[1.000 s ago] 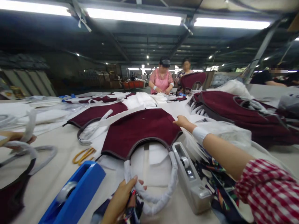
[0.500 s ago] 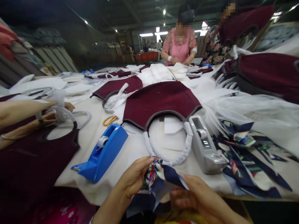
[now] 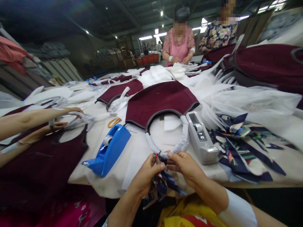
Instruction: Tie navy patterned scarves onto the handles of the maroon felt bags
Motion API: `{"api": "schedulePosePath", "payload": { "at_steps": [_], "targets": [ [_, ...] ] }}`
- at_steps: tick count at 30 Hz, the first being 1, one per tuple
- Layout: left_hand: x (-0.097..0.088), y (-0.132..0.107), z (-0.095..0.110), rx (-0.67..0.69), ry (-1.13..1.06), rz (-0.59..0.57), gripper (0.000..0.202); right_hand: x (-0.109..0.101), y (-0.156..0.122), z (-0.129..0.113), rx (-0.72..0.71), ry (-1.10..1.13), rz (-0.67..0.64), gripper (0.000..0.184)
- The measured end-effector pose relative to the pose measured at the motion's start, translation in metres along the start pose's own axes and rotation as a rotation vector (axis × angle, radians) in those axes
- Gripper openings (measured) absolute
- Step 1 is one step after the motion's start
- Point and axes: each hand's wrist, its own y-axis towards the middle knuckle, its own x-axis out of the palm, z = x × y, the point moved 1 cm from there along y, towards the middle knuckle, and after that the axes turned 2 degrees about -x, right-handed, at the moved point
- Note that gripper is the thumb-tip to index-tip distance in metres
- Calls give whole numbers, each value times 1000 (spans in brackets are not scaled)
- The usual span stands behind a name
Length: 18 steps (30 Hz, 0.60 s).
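Our left hand pinches a patterned scarf at the wrapped handle; our right hand has its fingers closed on that handle, just beside. Beyond our fingertips lies the maroon bag, with a grey tape dispenser to their right.

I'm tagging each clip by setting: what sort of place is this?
Probably a bag-making or similar textile workshop. A maroon fabric piece with a wrapped ring handle lies on a cloth-covered table beside a grey tape dispenser, and a person in a pink apron stands across from it.
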Motion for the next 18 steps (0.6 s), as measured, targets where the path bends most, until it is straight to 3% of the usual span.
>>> {"api": "schedulePosePath", "payload": {
  "at_steps": [3, 7, 9, 13, 18],
  "targets": [
    [-5, 1, -2, -97, 7, 9, 37, -2, -2, -10, -48, 2, -2, 39],
    [-19, -4, -2, -223, -72, -157, 37, -7, 2, -15, -79, 35, 19, 33],
    [-23, -9, -4, -239, -102, -236, 34, -10, 6, -10, -89, 66, 61, 29],
    [-20, -18, -15, -281, -190, -273, 29, -14, 6, 9, -24, 140, 149, 29],
    [-11, -21, -22, -227, -216, -335, 25, -11, -14, 28, 69, 94, 73, 44]
  ]
}}
